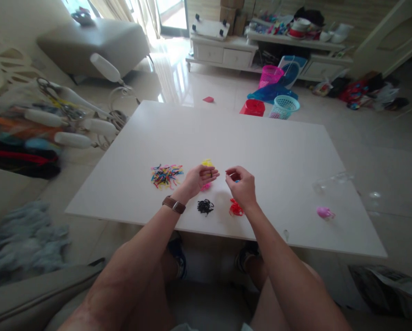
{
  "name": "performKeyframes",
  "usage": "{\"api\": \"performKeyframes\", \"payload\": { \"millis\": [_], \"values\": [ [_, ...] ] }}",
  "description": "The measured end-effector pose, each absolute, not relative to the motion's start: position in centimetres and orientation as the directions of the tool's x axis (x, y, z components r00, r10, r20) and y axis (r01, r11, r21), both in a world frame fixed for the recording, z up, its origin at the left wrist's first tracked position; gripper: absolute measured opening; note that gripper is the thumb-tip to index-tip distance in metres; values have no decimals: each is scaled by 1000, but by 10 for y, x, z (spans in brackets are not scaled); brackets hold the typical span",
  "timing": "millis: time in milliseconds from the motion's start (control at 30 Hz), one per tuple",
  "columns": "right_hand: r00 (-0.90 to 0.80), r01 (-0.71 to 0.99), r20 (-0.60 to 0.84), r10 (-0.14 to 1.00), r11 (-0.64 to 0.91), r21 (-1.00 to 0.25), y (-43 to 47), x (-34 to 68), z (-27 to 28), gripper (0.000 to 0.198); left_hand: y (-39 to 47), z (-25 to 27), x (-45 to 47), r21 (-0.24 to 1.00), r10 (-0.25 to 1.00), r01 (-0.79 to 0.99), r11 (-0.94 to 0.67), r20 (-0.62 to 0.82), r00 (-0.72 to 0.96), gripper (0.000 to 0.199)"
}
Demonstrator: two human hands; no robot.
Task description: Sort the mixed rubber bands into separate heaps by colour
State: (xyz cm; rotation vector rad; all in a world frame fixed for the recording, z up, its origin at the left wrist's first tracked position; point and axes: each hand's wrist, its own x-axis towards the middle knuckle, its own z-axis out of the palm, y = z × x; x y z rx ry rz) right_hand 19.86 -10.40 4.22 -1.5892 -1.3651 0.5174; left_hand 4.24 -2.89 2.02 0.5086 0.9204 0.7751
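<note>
My left hand, with a brown-strapped watch on its wrist, is palm up, with tiny dark and yellowish pieces in its half-curled fingers. Facing it, my right hand has thumb and fingertips drawn together; whatever they pinch is too small to make out. Around the hands lie small piles of thin, band-like pieces: yellow, pink, black and red. A bit of blue shows by my right hand, mostly hidden. Left of them spreads a mixed-colour pile.
The white table carries a pink object at right and a small clear item near the front edge. A white lamp stands by its left side. Beyond the far edge are a red stool and a light-blue basket.
</note>
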Motion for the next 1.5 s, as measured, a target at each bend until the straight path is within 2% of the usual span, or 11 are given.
{"api": "performKeyframes", "payload": {
  "millis": [200, 400, 500, 700, 933, 1000, 1100, 1267, 1400, 1500],
  "values": [
    [99, 614, 264, 959, 150, -775, -101, 185, 36, 14, -39, 23, 37, 668, 732, -350, 656, -449, 513, 24],
    [82, 673, 266, 960, 144, -726, -93, 178, 23, 21, -35, 22, 33, 689, 724, -329, 646, -415, 552, 22],
    [54, 685, 254, 966, 149, -713, -90, 176, 21, 19, -36, 21, 28, 730, 740, -296, 616, -407, 536, 24],
    [86, 638, 230, 969, 124, -760, -91, 170, 20, 3, -39, 20, 21, 765, 759, -249, 593, -429, 489, 20],
    [89, 606, 237, 967, 136, -784, -96, 172, 26, 10, -36, 28, 19, 765, 805, -297, 572, -452, 384, 13],
    [45, 603, 206, 977, 138, -786, -96, 175, 26, 9, -33, 27, 18, 783, 833, -310, 539, -442, 334, 14],
    [-107, 615, 97, 990, 143, -776, -97, 179, 23, 7, -28, 26, 17, 798, 854, -317, 512, -434, 287, 13],
    [-350, 647, -105, 931, 160, -745, -100, 182, 12, 6, -28, 25, 18, 810, 856, -299, 505, -426, 292, 12],
    [-396, 662, -214, 893, 116, -740, -105, 179, 1, 9, -30, 22, 19, 810, 853, -295, 507, -421, 310, 15],
    [-386, 674, -238, 891, 96, -732, -108, 176, -2, 8, -32, 20, 20, 812, 851, -291, 506, -414, 323, 23]
  ]
}}
